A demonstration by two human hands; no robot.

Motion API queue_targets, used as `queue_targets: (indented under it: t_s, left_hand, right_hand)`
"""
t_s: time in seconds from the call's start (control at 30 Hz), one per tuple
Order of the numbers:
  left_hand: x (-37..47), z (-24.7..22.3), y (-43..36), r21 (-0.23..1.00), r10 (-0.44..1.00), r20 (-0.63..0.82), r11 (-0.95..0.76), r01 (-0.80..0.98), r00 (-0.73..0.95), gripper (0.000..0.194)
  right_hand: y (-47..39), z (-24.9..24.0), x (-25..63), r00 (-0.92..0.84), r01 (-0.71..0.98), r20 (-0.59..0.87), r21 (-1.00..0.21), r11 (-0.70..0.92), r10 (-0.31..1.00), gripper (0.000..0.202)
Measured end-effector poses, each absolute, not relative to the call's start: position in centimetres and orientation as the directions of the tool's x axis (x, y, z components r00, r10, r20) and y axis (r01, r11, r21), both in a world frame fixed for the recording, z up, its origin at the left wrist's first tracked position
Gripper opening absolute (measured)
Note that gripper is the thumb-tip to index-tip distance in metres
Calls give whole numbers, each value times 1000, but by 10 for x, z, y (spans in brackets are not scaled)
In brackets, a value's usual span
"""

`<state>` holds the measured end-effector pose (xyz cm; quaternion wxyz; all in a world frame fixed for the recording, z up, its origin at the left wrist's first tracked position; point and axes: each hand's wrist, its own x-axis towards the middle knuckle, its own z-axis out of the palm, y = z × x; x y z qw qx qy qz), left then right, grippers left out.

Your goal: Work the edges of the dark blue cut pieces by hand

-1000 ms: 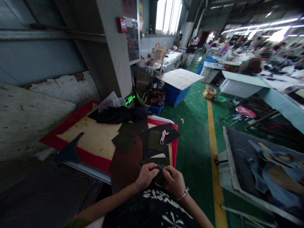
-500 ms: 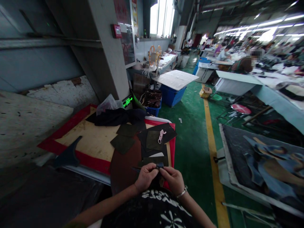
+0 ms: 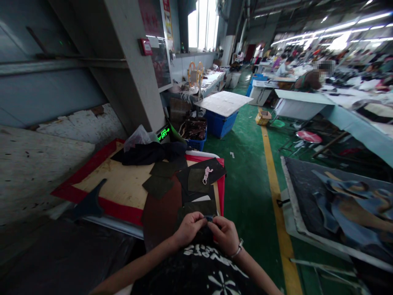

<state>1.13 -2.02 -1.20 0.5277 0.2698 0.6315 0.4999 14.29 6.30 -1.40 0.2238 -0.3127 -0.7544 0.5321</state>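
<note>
Close to my body, my left hand (image 3: 190,228) and my right hand (image 3: 226,234) pinch a small dark blue piece (image 3: 209,218) between thumbs and fingers. It looks like a bit of leather or fabric, but the fingers cover most of it. Just beyond the hands lie dark green flat pieces (image 3: 199,180), with a pale pink cord (image 3: 207,175) bunched on top. A brown rounded sheet (image 3: 161,217) is left of my left hand. A white slip (image 3: 201,198) shows in front of the fingers.
The table (image 3: 116,184) has a red border. At its back are dark cloth (image 3: 147,153) and a clear plastic bag (image 3: 138,137). A dark blue curved piece (image 3: 92,203) lies over its near left edge. To the right, another table (image 3: 294,196) bears blue and brown pieces. A person (image 3: 308,80) bends over a far table.
My fingers have shifted on the small blue piece, and the right-hand fingers are more curled around it. The camera view has turned slightly.
</note>
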Motion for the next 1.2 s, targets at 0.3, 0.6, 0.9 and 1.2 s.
queue_targets:
  t_s: [0.3,0.6,0.9,1.2]
  left_hand:
    - [26,1,-22,955,888,-256,293,39,-382,26]
    - [33,-2,-25,830,841,-495,385,-403,-217,29]
    - [39,-9,-22,811,841,-493,349,-470,-225,34]
    - [45,-9,-23,846,884,-434,333,-417,-176,36]
  right_hand:
    - [64,-30,155,-848,118,-290,-919,-376,444,42]
    - [61,-13,162,-883,84,-80,-996,-12,463,37]
    - [64,-24,167,-855,111,-316,-886,-450,411,47]
    - [68,-23,178,-859,102,-253,-937,-335,445,34]
